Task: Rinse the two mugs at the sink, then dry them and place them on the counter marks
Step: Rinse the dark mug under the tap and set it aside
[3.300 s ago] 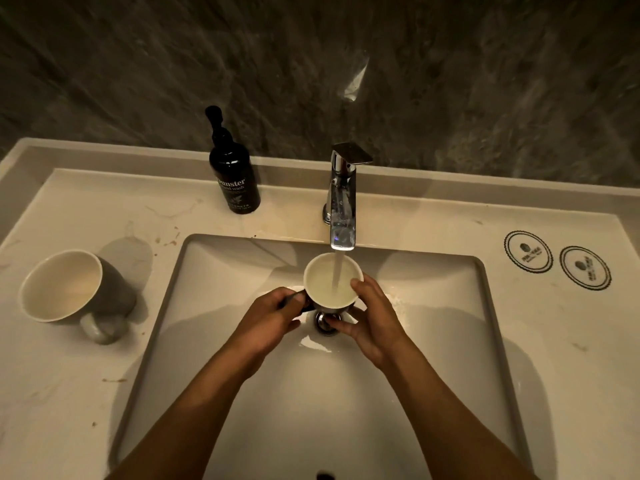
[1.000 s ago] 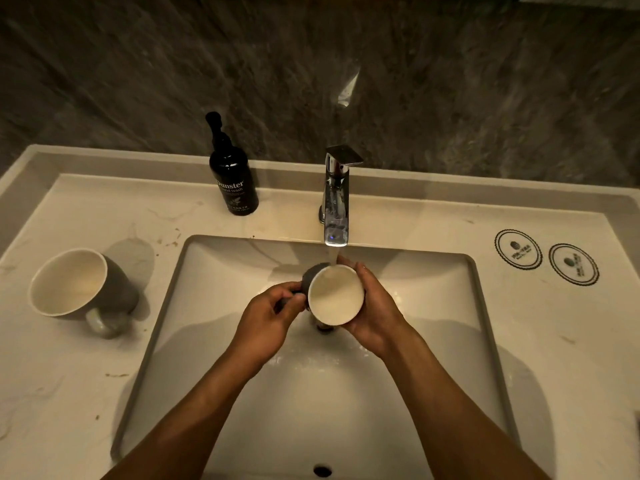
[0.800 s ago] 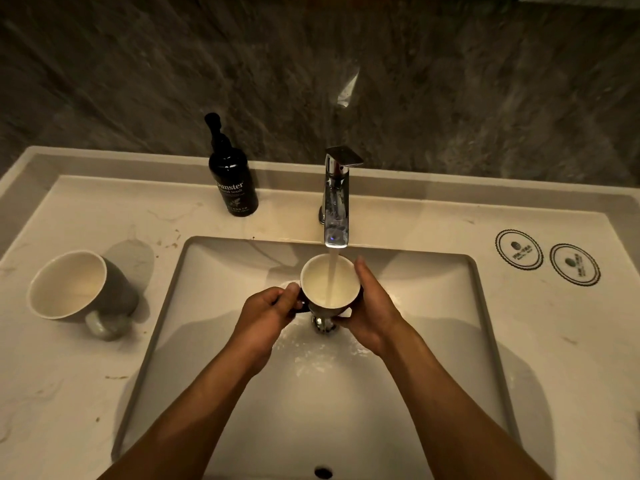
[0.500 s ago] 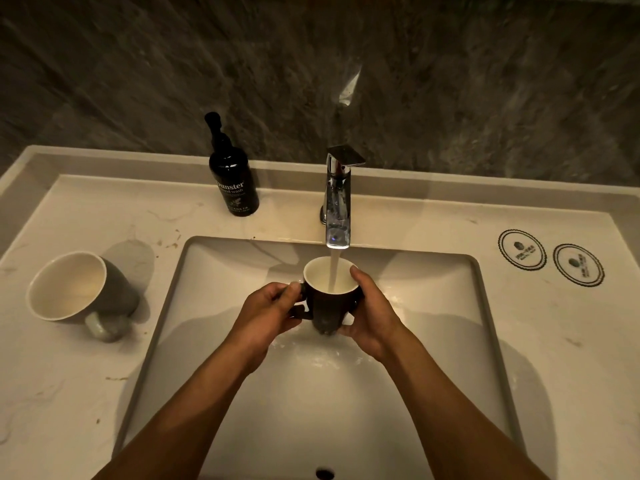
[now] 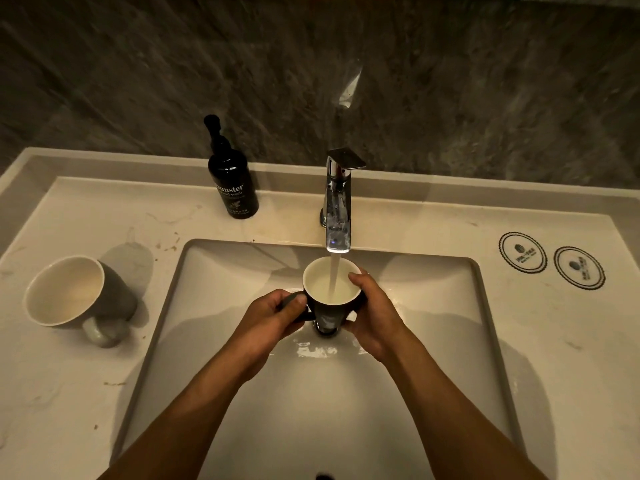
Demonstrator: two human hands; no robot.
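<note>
A dark mug with a pale inside stands upright over the sink basin, right under the running faucet. Water streams into it and it is partly full. My left hand grips its handle on the left. My right hand wraps round its right side, thumb at the rim. A second grey mug lies tilted on the counter at the left, its mouth facing me and its handle at the bottom. Two round marks are printed on the counter at the right.
A dark hand-wash pump bottle stands behind the basin's left corner. A dark stone wall rises behind the counter's raised back edge. The overflow hole sits at the basin's near wall. Small brown specks dot the left counter.
One second ago the mug was tipped toward me, pouring out. Both hands turned it upright under the stream, and it has been filling since. The grey mug has not moved.
</note>
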